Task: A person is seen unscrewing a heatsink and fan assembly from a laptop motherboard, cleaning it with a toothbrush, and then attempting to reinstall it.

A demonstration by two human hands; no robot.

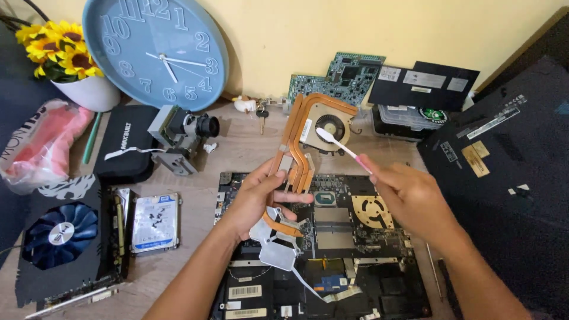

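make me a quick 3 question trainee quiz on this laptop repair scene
1. True or false: the left hand holds the copper cooler up above the open laptop.
2. What does the right hand hold? A) cotton swab B) key C) clock
3. Fill in: the swab tip rests by the cooler's round ____.

Key: 1 true; 2 A; 3 fan

Left hand (252, 198) gripping a copper heat-pipe cooler with fan (314, 139) above an opened laptop (332, 261), right hand (409, 198) pinching a pink-handled cotton swab (341, 146) against the fan, hard drive (155, 222), graphics card (62, 237), blue wall clock (155, 50) nearby
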